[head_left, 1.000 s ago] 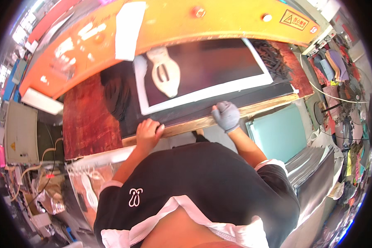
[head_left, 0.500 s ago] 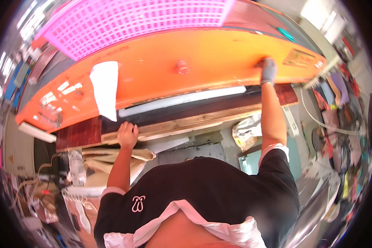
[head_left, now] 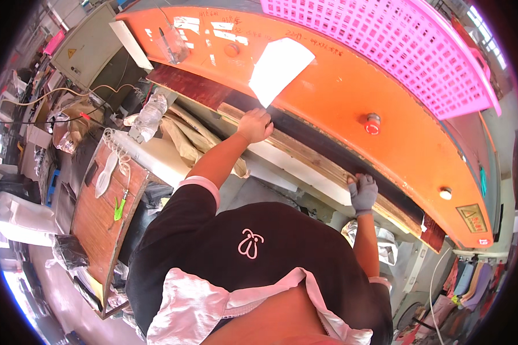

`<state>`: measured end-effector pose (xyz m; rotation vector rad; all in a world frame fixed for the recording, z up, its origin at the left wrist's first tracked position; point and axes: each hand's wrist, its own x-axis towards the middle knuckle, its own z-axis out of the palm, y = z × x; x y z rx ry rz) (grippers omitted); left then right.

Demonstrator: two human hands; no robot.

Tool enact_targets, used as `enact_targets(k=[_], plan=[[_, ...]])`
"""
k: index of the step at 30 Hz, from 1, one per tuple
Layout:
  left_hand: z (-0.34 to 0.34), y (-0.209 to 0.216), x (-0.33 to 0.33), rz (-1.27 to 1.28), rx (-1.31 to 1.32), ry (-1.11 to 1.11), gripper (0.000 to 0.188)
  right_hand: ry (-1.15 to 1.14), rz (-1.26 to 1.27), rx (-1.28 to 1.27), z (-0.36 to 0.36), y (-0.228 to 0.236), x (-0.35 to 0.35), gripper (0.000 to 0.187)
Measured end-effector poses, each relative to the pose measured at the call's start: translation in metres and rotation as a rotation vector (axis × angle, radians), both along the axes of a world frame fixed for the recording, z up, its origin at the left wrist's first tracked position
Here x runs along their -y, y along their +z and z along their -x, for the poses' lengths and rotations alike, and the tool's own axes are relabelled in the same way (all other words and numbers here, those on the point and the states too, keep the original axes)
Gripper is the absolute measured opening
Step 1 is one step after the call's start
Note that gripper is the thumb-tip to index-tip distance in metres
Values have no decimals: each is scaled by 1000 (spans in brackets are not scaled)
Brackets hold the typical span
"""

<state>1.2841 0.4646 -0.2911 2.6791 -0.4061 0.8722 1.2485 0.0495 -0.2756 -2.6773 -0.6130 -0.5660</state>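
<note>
Upper left: a grey cabinet is standing, bearing a yellow triangular label | left: a brown-topped table is sitting askew above greyish floor | lower right: coloured sheets are hanging together | upper right: bright panes are glaring white

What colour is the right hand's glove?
The glove is grey, best seen in the head view.

The board is a long, narrow strip of light-brown wood, lying along the near side of the orange beam, roughly parallel to its lower edge. The pad shows as a thin black band between beam and board, partly hidden under the beam.
</note>
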Motion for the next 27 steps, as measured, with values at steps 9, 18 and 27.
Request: enact_targets(k=[9,18,27], plan=[[1,5,4,123,-179,9,25,-96,-58,-121,-7,3,2,29],[82,23,-3,94,-278,-49,28,-232,-139,-36,74,7,-18,22],[235,33,-15,36,-331,-192,20,-331,-434,-175,199,25,-78,35]])
